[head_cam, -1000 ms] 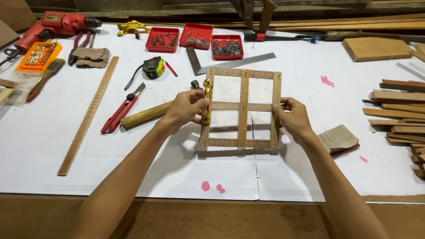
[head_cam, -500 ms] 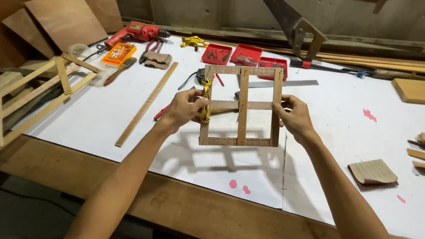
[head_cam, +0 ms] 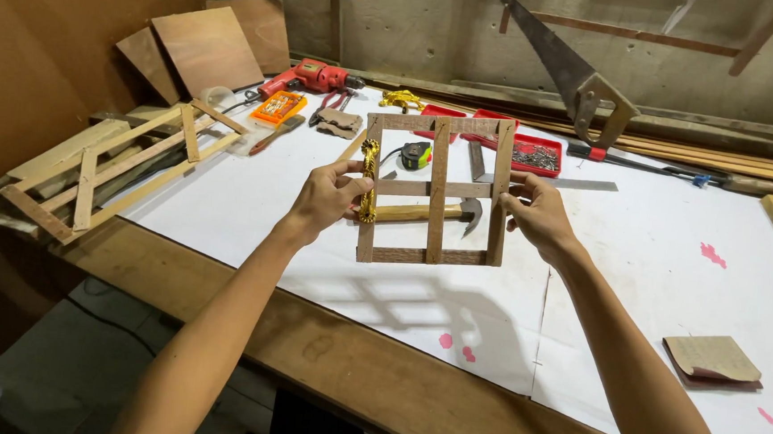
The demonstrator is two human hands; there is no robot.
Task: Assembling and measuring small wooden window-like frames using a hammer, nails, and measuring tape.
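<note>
The person holds a small square wooden lattice frame (head_cam: 435,190), built of thin slats with one upright and one crossbar through its middle, lifted clear of the workbench and turned face-on to the camera, a position that appears suited to checking its squareness and joints. The left hand (head_cam: 327,200) is closed on the frame's left upright, thumb in front and fingers behind, beside an ornate gold-coloured metal handle (head_cam: 368,181) fixed along that slat. The right hand (head_cam: 537,215) is clamped on the right upright in the same way, so the two hands stand apart with the frame's width between them. Below and behind the frame, on the white sheet covering the workbench (head_cam: 312,266), lies a wooden-handled claw hammer (head_cam: 422,213), seen through the openings. Toward the far edge sit a yellow and black tape measure (head_cam: 416,154), red plastic trays of screws (head_cam: 525,152) and a red power drill (head_cam: 310,77). A handsaw (head_cam: 567,73) leans against the back wall. A larger slatted wooden frame (head_cam: 108,170) rests at the left edge, and a folded piece of brown sandpaper (head_cam: 713,358) lies near the right edge.
</note>
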